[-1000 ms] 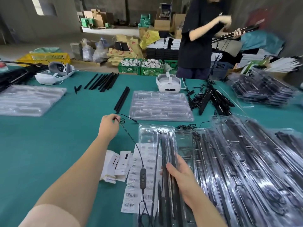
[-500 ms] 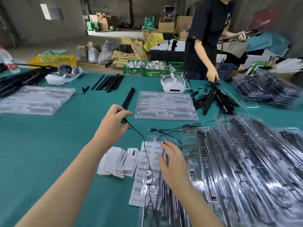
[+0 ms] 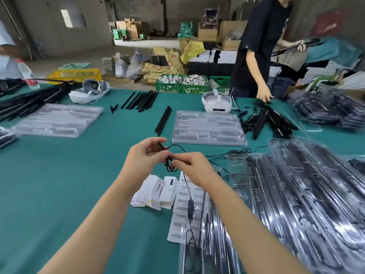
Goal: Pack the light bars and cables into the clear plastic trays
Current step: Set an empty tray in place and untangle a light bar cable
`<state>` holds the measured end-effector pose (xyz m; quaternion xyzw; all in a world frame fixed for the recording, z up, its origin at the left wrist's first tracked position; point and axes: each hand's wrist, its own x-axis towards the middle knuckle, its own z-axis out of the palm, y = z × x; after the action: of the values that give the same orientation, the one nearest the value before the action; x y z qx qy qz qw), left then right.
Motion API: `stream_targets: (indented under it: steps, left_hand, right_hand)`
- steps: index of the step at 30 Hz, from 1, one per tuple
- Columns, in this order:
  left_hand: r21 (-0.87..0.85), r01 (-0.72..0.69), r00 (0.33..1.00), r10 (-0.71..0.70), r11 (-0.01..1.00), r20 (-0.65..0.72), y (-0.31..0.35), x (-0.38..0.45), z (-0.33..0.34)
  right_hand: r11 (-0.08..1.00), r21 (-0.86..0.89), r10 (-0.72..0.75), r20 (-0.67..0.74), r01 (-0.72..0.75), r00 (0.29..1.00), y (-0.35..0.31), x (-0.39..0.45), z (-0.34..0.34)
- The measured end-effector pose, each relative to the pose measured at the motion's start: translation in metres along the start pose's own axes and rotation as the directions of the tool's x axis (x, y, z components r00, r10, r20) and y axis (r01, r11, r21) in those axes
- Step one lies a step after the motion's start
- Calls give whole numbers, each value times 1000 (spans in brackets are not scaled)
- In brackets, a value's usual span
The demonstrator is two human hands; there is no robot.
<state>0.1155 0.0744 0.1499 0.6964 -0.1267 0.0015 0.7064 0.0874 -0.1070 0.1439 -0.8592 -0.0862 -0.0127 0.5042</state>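
- Cable (image 3: 178, 150) sits dead centre of the frame, lifted above the green bench (image 3: 59, 184), a thin black cord bunched into small loops between two hands.
- Left hand (image 3: 145, 157) has its fingers curled, pinching the dark plug end at the top of the bundle; right hand (image 3: 192, 168) pinches the loops just beside it, fingertips nearly meeting the left's.
- Handling call: it looks light and floppy, with no stiffness to hold a shape, so the coil will likely spring open unless pinched right across the loops. The inline controller (image 3: 190, 209) hanging lower down is the only rigid lump and should drag that tail along.
- Tail of the cord drops to lower centre, running over the barcode label sheets (image 3: 180, 206) and into the near clear tray (image 3: 221, 224).
- Near tray, lower centre: long black light bars lie in its channels and a cord loop rests at its bottom end; the clear plastic glare hides which pocket is free.
- Right side of the frame: a wide spread of filled trays (image 3: 308, 194), overlapping, dark bars and wires visible through the plastic.
- Centre top: a stack of empty trays (image 3: 209, 127) with nothing dark inside; another stack (image 3: 57, 119) at left.
- Loose light bars (image 3: 141, 99) lie on the bench above centre, well apart from the hands; they look stiff and slim, best taken mid-length.
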Motion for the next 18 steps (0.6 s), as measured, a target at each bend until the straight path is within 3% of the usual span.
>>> stream_targets:
  steps: [3, 6, 9, 13, 15, 18]
  left_hand:
    - [52, 85, 996, -86, 995, 23, 1, 1, -3]
    - [91, 142, 989, -145, 986, 26, 1, 3, -2]
    - [60, 132, 991, -134, 989, 30, 1, 1, 7]
    - [219, 29, 995, -49, 975, 86, 4, -2, 16]
    - [364, -49, 986, -14, 930, 166, 7, -1, 17]
    - [567, -158, 973, 29, 808, 230, 7, 4, 19]
  right_hand:
    - [998, 45, 48, 54, -51, 997, 5, -3, -4]
    - [999, -27, 41, 97, -39, 994, 5, -7, 0]
    - [998, -55, 16, 117, -10, 993, 1, -10, 5]
    - [992, -128, -5, -24, 2, 1000, 5, -12, 5]
    - [999, -26, 29, -55, -30, 998, 9, -15, 0]
    - [976, 216, 14, 31, -20, 999, 14, -22, -7]
